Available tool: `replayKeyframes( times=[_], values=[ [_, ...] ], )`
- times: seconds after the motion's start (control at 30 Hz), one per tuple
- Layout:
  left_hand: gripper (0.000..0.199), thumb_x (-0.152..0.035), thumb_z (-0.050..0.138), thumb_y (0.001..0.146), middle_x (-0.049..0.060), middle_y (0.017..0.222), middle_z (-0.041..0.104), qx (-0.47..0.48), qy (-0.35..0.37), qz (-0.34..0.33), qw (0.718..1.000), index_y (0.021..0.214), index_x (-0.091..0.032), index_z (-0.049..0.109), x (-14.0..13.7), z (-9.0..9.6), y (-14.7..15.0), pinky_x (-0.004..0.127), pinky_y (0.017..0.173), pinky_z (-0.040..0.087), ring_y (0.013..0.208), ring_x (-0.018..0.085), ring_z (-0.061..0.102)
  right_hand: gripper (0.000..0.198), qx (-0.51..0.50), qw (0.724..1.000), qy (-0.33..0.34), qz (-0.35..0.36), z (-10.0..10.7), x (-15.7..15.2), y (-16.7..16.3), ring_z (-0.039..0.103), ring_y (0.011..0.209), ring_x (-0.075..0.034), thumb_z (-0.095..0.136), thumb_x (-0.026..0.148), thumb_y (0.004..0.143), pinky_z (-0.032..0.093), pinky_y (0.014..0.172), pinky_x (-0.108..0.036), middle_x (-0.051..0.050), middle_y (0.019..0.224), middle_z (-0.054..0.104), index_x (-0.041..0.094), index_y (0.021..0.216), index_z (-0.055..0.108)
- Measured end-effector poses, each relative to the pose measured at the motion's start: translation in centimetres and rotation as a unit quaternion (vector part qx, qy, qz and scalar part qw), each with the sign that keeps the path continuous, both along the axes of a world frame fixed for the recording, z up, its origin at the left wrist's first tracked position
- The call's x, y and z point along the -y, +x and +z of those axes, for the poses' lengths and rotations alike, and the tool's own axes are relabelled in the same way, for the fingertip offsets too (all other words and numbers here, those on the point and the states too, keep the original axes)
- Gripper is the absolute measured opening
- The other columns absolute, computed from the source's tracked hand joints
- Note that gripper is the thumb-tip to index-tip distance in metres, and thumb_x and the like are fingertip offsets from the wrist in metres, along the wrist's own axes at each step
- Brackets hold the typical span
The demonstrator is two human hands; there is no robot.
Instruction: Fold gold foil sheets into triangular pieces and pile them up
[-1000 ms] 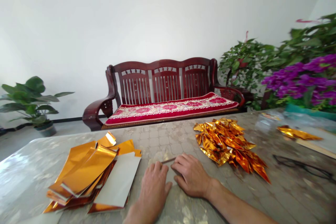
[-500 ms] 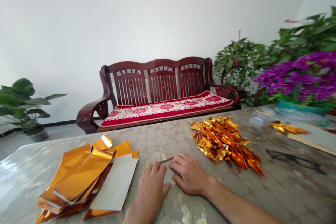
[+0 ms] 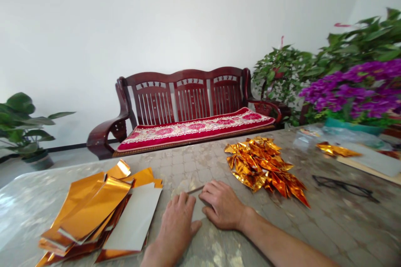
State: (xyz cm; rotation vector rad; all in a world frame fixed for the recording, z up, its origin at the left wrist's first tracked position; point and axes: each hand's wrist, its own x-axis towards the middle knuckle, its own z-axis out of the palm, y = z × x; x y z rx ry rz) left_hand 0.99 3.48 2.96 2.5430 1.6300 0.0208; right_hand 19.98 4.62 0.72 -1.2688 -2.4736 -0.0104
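A pale sheet of paper (image 3: 197, 210) lies on the table between my two hands, largely covered by them. Along its far edge runs a narrow dark strip. My left hand (image 3: 178, 222) rests flat over the sheet's left side, its fingers stretched forward and its thumb apart. On the right side, my right hand (image 3: 222, 204) has its fingers bent and thumb tucked in, gripping the sheet near its far edge; the fingertips are partly hidden. Left of my hands is a loose stack of gold foil paper (image 3: 94, 208), with a white-backed sheet (image 3: 134, 217) on top.
A heap of folded gold foil pieces (image 3: 263, 167) sits right of my hands. Further right lie black eyeglasses (image 3: 344, 185), a pale board (image 3: 372, 162) and another foil piece (image 3: 336, 149). Purple flowers (image 3: 354, 87) stand at the table's far right; a wooden bench (image 3: 188, 96) is behind.
The view has shifted slightly, so everything sits a little further left. Both hands stay on the sheet in nearly the same pose.
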Motion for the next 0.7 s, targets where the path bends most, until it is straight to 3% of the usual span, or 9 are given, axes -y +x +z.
replayKeyframes(
  times=[0.33,0.53,0.7],
  values=[
    [0.039,-0.02,0.056,0.074,0.007,0.117,0.06,-0.006,-0.022,-0.017,1.0,0.112,-0.023,0.061,0.1,1.3,-0.4,0.041,0.096,0.044,0.111,0.026,0.056,0.019,0.005,1.0,-0.016,-0.012,0.4,0.5,-0.1,0.05,0.1,-0.021,0.062,0.034,0.08,0.038,0.087,-0.035,-0.005,0.102,0.061,0.021,0.094,0.062],
    [0.041,-0.027,0.06,0.073,0.008,0.116,0.06,-0.01,-0.032,-0.028,0.999,0.114,-0.023,0.06,-0.1,1.8,-0.3,0.041,0.096,0.044,0.112,0.028,0.055,0.014,0.009,1.0,-0.019,-0.022,0.2,0.4,-0.2,0.051,0.098,-0.02,0.06,0.032,0.084,0.039,0.086,-0.034,-0.004,0.1,0.061,0.021,0.093,0.062],
    [0.037,-0.018,0.056,0.076,0.008,0.115,0.06,-0.028,-0.024,-0.02,0.999,0.112,-0.023,0.06,-0.4,1.6,-0.1,0.041,0.096,0.044,0.113,0.027,0.055,0.026,-0.016,0.999,-0.04,-0.003,0.6,0.5,0.2,0.052,0.101,-0.022,0.067,0.038,0.078,0.04,0.089,-0.034,-0.004,0.104,0.061,0.022,0.098,0.066]
  ],
)
